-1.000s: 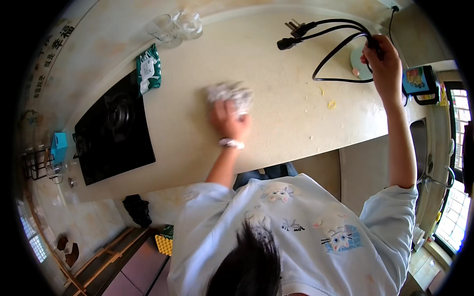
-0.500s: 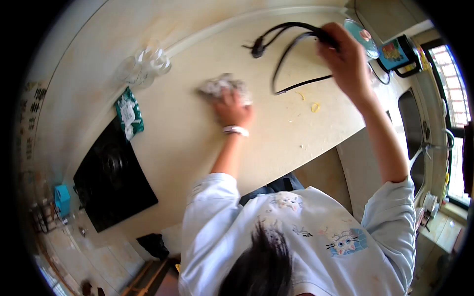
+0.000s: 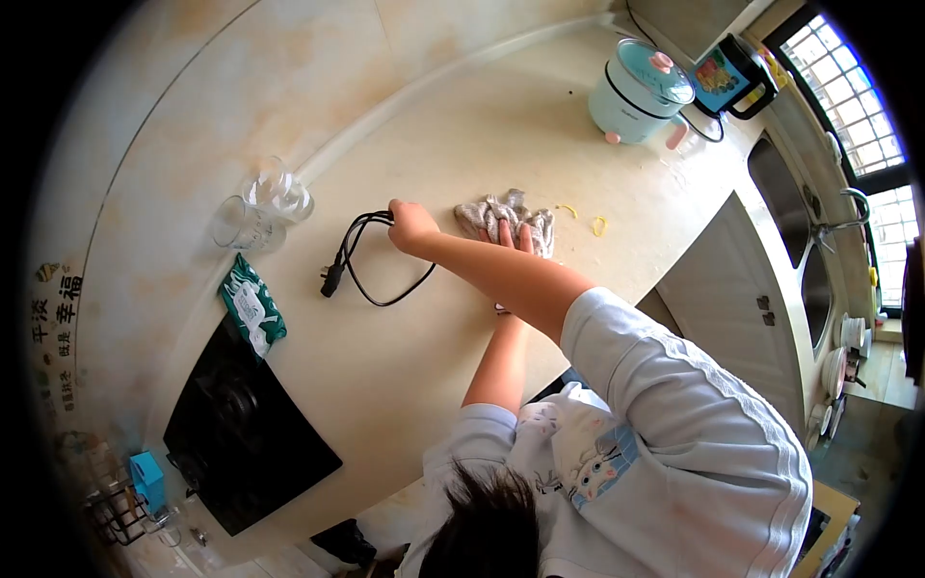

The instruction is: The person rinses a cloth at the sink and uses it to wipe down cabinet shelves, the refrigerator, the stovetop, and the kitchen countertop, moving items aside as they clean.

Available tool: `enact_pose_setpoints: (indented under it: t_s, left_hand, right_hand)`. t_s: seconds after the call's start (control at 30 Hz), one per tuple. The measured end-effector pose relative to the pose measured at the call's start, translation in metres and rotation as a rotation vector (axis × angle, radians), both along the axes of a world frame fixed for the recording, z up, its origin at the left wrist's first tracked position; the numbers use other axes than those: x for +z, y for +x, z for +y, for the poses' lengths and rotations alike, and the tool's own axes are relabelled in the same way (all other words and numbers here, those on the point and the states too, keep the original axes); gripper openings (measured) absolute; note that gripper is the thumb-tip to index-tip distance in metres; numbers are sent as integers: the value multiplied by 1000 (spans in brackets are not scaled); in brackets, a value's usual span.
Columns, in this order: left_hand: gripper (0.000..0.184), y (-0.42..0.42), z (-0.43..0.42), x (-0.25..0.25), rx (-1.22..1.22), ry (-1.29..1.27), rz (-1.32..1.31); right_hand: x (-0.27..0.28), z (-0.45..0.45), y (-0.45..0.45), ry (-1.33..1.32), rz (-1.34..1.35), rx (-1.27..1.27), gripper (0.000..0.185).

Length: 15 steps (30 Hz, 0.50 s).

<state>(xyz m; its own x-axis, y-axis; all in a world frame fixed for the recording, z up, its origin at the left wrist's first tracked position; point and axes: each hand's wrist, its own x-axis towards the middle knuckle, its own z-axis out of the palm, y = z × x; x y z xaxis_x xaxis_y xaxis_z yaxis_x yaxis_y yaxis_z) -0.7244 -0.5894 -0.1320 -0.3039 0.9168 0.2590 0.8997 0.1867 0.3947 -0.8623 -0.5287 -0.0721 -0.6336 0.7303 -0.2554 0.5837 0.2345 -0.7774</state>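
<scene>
My right hand [image 3: 411,229] is closed around a looped black power cord [image 3: 370,302]. Its plug [image 3: 331,279] hangs at the left end of the loop, over the pale countertop. Under my right forearm my left arm reaches forward, its wrist partly hidden. The fingers of my left hand [image 3: 513,234] press on a crumpled grey-brown cloth [image 3: 479,214], holding it against the counter. Just right of the cloth lie yellow scraps [image 3: 599,226].
A light-blue electric pot [image 3: 631,106] and a kettle [image 3: 729,77] stand at the back right, near the sink [image 3: 779,197]. On the left are glass jars [image 3: 236,223], a green packet [image 3: 252,303] and a black cooktop [image 3: 251,433].
My right hand has carried the cord leftward and lower, across my left arm. My left hand has slid the cloth rightward, closer to the yellow scraps. The camera view has shifted too.
</scene>
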Motion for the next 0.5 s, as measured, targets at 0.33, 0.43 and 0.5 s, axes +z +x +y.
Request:
enact_pose_setpoints:
  t_s: [0.33, 0.43, 0.5]
  left_hand:
    - [83, -57, 65, 21, 535, 0, 72]
    - [88, -125, 99, 2, 668, 61, -18]
    - [85, -180, 118, -1, 705, 79, 25]
  right_hand:
    - [85, 74, 186, 699, 368, -46, 58]
    - [97, 107, 337, 752, 230, -347, 53]
    - [97, 112, 440, 791, -71, -554, 50]
